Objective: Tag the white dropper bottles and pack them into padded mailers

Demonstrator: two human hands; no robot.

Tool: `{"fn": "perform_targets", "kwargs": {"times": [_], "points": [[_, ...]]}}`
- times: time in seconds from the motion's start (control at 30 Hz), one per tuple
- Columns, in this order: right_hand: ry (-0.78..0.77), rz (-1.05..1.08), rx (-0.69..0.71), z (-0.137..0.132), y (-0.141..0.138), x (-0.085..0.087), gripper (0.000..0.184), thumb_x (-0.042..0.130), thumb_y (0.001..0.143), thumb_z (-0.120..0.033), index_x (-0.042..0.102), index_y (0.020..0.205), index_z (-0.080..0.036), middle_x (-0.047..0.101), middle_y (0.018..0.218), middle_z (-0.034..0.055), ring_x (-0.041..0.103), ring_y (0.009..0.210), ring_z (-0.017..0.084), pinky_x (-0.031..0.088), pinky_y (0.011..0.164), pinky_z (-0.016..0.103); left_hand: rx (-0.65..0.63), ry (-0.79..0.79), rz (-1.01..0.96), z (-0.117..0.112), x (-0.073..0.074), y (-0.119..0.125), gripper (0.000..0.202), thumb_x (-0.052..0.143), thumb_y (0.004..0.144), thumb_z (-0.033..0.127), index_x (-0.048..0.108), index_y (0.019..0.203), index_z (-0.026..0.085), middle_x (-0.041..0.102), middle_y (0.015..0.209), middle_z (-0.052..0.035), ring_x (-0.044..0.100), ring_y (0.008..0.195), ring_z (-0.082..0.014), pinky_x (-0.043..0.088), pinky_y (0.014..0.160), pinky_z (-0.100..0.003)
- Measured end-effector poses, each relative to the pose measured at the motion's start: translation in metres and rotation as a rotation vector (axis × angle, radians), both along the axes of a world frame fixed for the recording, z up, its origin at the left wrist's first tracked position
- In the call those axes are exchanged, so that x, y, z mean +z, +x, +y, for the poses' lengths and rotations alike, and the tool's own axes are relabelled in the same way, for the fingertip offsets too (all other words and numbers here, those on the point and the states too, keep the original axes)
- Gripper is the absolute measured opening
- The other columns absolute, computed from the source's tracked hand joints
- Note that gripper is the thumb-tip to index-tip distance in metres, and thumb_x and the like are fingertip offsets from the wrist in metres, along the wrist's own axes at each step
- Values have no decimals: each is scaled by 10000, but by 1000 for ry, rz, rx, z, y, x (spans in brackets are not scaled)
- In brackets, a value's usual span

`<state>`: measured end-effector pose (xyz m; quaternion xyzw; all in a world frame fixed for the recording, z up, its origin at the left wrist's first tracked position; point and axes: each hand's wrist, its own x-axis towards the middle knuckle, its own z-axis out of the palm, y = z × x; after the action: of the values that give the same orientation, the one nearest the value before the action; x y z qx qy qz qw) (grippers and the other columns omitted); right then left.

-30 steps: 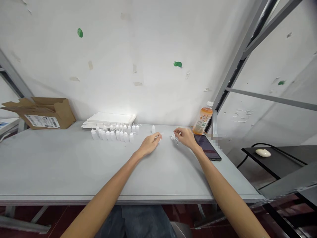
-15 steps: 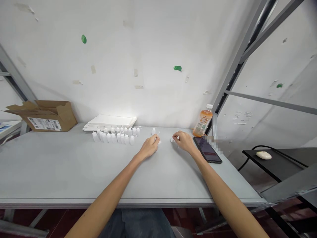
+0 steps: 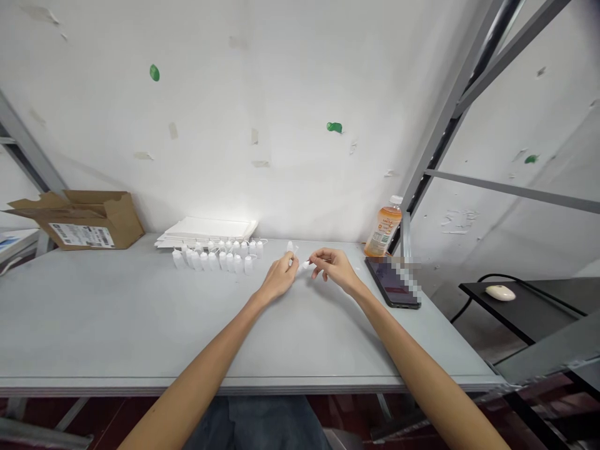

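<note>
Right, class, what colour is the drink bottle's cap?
White: orange plastic drink bottle's cap, head view.

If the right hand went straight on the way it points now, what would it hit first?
Probably the small white plastic piece poking out of the left hand, right by the right hand's fingertips, though depth is hard to judge here.

1. A small white plastic dropper bottle [image 3: 290, 248] stands upright, pinched low on its body, with its narrow tip at 12 o'clock.
2. A tiny white tapered piece [image 3: 306, 265] lies sideways just beside it, at 3 o'clock.
3. Two tight rows of matching white bottles [image 3: 215, 259] stand upright at 9 o'clock, with thin white cords looping among them.
</note>
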<state>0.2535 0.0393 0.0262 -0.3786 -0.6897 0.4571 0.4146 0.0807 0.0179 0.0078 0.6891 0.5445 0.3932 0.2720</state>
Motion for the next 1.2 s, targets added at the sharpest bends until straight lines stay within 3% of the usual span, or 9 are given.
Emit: {"fn": "perform_targets", "kwargs": {"times": [0.13, 0.4, 0.63, 0.97, 1.2], "points": [[-31, 43, 31, 1, 0, -3, 283, 677, 721, -407, 634, 769, -132, 682, 840, 98, 680, 614, 179, 489, 440, 228, 16, 28, 26, -1, 2, 1, 195, 352, 886, 354, 423, 772, 212, 428, 548, 65, 442, 518, -120, 316, 548, -230], [-82, 115, 116, -4, -3, 1, 298, 730, 680, -412, 672, 784, -139, 675, 749, 61, 690, 695, 205, 554, 524, 280, -51, 4, -45, -1, 2, 2, 211, 407, 868, 401, 444, 793, 207, 396, 464, 88, 297, 420, -89, 226, 466, -217], [-90, 121, 186, -4, 0, 1, 297, 751, 666, -357, 707, 860, -136, 698, 782, 63, 674, 761, 189, 573, 630, 305, -87, 4, -169, -1, 0, 3, 234, 404, 877, 429, 410, 806, 206, 537, 588, 55, 419, 470, -85, 316, 493, -204], [-77, 88, 168, -4, -1, 2, 315, 774, 639, -376, 689, 818, -131, 690, 757, 64, 671, 747, 196, 576, 640, 333, -58, 14, -190, -1, -1, 4, 218, 375, 895, 399, 388, 793, 206, 488, 541, 67, 406, 444, -79, 318, 482, -203], [-28, 9, 180, -1, 0, -3, 365, 701, 721, -469, 670, 832, -123, 661, 744, 59, 641, 635, 153, 562, 578, 303, -61, 46, -161, 1, -3, 3, 198, 371, 904, 386, 385, 810, 212, 444, 544, 80, 416, 484, -84, 343, 547, -208]]}}
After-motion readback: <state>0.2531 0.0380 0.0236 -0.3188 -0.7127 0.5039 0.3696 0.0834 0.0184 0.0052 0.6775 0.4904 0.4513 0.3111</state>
